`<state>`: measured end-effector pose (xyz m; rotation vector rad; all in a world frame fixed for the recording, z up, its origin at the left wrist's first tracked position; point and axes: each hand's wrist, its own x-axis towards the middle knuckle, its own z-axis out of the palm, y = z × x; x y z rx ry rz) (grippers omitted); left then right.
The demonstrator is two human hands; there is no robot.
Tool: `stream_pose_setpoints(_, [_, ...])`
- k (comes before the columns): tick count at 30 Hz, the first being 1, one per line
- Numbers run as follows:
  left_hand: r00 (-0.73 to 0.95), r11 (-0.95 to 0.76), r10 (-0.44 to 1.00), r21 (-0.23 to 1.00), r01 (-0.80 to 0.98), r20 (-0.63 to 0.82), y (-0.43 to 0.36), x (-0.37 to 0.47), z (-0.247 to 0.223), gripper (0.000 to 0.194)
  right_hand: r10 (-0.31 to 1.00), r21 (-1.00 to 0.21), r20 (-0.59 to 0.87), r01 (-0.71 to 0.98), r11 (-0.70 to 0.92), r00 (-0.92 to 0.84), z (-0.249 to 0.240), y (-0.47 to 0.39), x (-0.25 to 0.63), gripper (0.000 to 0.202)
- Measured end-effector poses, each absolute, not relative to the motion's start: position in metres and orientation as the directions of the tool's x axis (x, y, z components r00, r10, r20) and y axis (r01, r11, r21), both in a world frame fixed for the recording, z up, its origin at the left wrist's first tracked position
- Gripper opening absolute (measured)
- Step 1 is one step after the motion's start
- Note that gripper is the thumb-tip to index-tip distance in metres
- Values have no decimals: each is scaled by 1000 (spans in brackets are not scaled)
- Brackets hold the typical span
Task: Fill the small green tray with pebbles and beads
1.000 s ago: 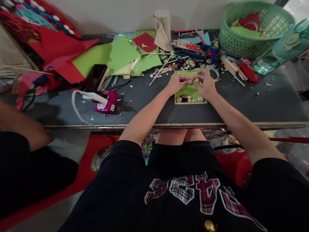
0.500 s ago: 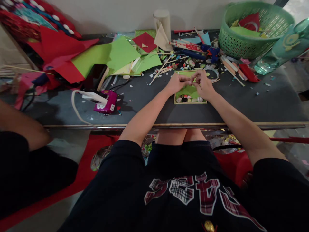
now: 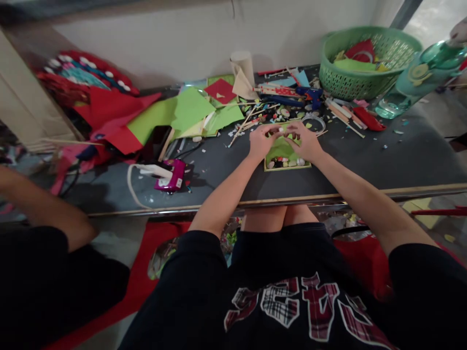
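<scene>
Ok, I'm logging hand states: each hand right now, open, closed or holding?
Left hand: fingers bent at a small white piece; firm grip can't be told.
Right hand: fingers bent by the same piece; grip can't be told.

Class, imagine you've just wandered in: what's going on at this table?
A person at a dark table has the left hand and right hand close together over a green framed panel. A small white piece shows between their fingers; which hand grips it is unclear. Small stones lie in a row along the panel's near edge. Beyond are paper sheets and a green basket.
</scene>
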<state>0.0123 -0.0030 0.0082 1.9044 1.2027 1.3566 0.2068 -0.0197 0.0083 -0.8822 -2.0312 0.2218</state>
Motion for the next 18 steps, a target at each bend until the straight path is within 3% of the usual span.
stream_pose_setpoints(4, [219, -618, 777, 652, 438, 590, -9, 12, 8, 39, 696, -496, 648, 521, 695, -311, 13, -22, 207, 27])
stream_pose_setpoints(9, [246, -642, 755, 606, 470, 608, -9, 14, 5, 33, 739, -573, 628, 499, 650, -242, 14, -21, 207, 24])
stream_pose_setpoints(14, [254, -713, 656, 474, 517, 710, -3, 12, -4, 35, 711, -528, 656, 520, 672, -253, 18, -20, 202, 21])
stream_pose_setpoints(18, [281, -713, 622, 381, 589, 731, -1, 10, -11, 35, 774, -502, 556, 619, 604, -304, 23, -18, 198, 15])
